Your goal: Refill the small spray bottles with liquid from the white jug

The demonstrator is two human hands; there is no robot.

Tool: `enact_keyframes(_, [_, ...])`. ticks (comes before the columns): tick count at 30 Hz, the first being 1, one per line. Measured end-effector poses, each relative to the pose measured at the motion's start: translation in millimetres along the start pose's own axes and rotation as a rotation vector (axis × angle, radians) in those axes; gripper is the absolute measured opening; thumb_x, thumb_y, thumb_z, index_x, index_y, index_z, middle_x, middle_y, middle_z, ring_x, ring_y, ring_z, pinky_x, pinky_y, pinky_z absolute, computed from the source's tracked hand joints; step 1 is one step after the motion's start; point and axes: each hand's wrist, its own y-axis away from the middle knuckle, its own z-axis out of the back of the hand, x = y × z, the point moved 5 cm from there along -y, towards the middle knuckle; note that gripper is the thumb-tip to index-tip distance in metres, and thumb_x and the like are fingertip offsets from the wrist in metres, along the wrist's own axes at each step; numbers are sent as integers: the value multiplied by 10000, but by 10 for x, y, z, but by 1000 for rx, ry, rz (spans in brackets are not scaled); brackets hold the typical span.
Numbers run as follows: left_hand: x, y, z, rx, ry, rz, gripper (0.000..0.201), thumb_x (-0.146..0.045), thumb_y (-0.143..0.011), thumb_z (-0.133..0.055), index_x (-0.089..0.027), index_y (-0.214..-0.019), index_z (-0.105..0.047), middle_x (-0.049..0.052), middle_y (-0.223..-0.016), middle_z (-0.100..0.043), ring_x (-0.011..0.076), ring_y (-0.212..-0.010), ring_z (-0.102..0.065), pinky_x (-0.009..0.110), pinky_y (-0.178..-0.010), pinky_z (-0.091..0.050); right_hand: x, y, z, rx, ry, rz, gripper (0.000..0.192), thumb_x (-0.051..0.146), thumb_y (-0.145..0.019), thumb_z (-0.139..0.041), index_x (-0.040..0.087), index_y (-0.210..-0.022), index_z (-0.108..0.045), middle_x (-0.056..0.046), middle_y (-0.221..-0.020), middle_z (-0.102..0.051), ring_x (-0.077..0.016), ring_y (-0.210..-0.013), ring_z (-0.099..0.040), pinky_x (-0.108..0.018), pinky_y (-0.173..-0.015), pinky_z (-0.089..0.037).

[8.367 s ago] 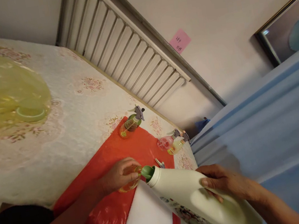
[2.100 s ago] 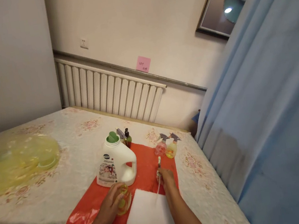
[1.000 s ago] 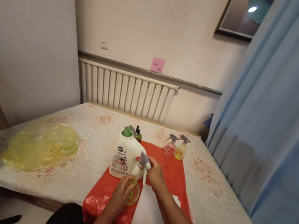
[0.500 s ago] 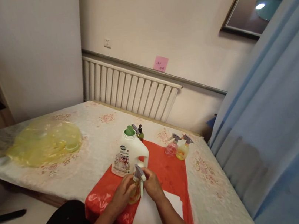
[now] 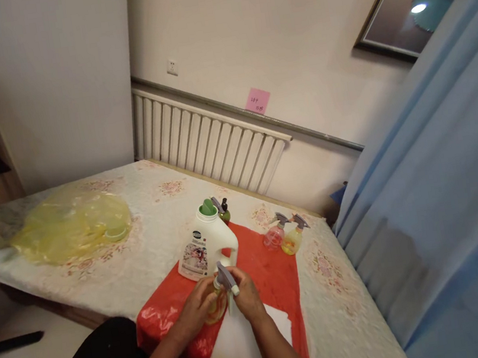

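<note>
My left hand [image 5: 195,312] grips a small spray bottle [image 5: 214,306] with yellow liquid, low over a red plastic sheet [image 5: 268,276]. My right hand [image 5: 246,296] holds the bottle's grey trigger sprayer head [image 5: 223,276], which sits at the bottle's neck. Just behind my hands stands a white detergent jug [image 5: 207,248] with a green cap, upright on the red sheet.
A pink spray bottle [image 5: 274,236] and a yellow spray bottle [image 5: 292,240] stand on the sheet's far edge. A dark bottle [image 5: 225,211] is behind the jug. A yellow plastic bag [image 5: 70,223] lies far left on the floral cloth. A white pad [image 5: 238,352] lies near me, blue curtain [image 5: 438,191] right.
The jug was tilted in my right hand at the small bottle; now it stands upright. My right hand picked up the sprayer head and brought it onto the bottle my left hand holds.
</note>
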Motion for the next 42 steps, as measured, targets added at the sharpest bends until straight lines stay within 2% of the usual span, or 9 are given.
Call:
enact_keyframes(5, [-17,-5,0,1,2,6,327,-364,-881,-529,-226,-1157,-637,91,-1211,-687,277,-1185,-594,432,-1077,-429,-30,23,6,-2,8,2,223,250,-756,-701,225,-974,-737,-35,-920,-778,-234,-845,-719,-321,-798,-555])
enact_keyframes(13, [41,7,-7,-4,6,25,326,-351,-879,-526,-218,-1157,-634,103,-1229,-676,272,-1195,-591,434,-1085,-426,-34,0,-2,9,50,14,188,172,-767,-632,217,-906,-752,-16,-860,-770,-208,-793,-705,-284,-761,-542])
enact_keyframes(21, [47,9,3,30,70,29,356,-346,-860,-559,-222,-1187,-628,98,-1251,-668,269,-1234,-574,434,-1111,-409,-20,11,-35,31,73,12,162,179,-749,-653,206,-874,-752,-6,-806,-760,-197,-721,-696,-274,-719,-542])
enact_keyframes(26, [79,22,-2,50,131,21,424,-331,-822,-607,-204,-1227,-605,101,-1304,-644,289,-1274,-553,428,-1124,-399,21,6,-38,38,91,16,185,152,-746,-623,211,-863,-754,-3,-794,-757,-196,-728,-692,-270,-717,-536])
enact_keyframes(33, [73,30,-6,30,147,43,415,-279,-818,-605,-214,-1228,-602,99,-1299,-650,299,-1259,-564,459,-1124,-392,-10,-31,-51,75,97,4,210,134,-710,-600,208,-826,-758,11,-735,-748,-187,-665,-684,-270,-683,-537])
enact_keyframes(42, [98,42,-3,11,143,52,406,-266,-815,-630,-215,-1218,-615,94,-1300,-648,299,-1240,-569,460,-1119,-395,-100,-20,-60,8,109,-15,203,128,-682,-573,201,-780,-735,5,-726,-728,-185,-677,-668,-271,-691,-528])
